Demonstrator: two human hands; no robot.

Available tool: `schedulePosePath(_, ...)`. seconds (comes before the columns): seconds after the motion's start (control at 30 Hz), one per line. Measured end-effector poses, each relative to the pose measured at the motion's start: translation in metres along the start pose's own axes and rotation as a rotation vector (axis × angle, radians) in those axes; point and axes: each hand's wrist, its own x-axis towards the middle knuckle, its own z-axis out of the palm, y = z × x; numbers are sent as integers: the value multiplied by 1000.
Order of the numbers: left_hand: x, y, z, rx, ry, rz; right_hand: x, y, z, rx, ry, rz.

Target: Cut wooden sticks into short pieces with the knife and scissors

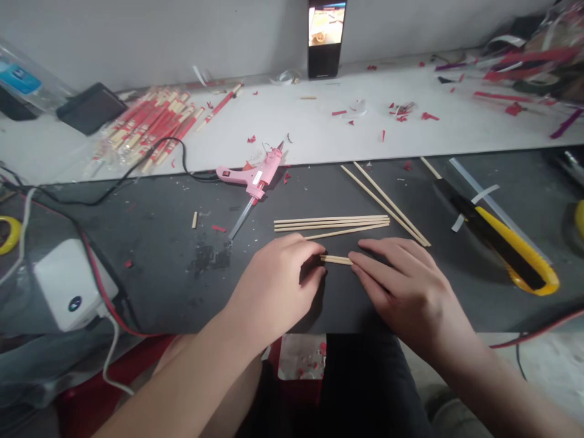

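Two short wooden sticks (336, 260) lie side by side between my hands, low over the dark mat. My left hand (283, 280) pinches their left end between thumb and fingers. At their right end, the fingertips of my right hand (401, 280) are closed on them. Just beyond, several longer sticks (331, 221) lie in a near-parallel row, one slanting at the front. Two more long sticks (387, 204) lie diagonally behind my right hand. The pink glue gun (262, 173) rests on its side at the back left, a clear glue stick in it.
A yellow utility knife (515, 246) lies at right by a clear glue stick (502, 210). A phone (325, 39) stands at the back. Bundled sticks (150, 125) lie back left, a white box (75, 285) at left. Cables cross the left side; red scraps are scattered about.
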Motion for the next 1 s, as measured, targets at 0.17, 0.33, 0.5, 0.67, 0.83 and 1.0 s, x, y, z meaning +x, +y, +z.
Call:
schedulePosePath(0.17,3,2,0,-8,-32,11,6,4,-1,89,20,6)
schedulePosePath(0.33,4,1,1,0,-37,15,7,5,1,99,41,10)
schedulePosePath(0.5,2,1,2,28,-18,20,8,6,3,125,59,28)
schedulePosePath(0.67,3,1,2,56,-17,28,8,5,3,180,67,58)
schedulePosePath(0.83,4,1,1,45,-20,38,8,8,0,209,65,64)
schedulePosePath(1.0,4,2,1,71,-26,47,6,18,-5,266,22,46)
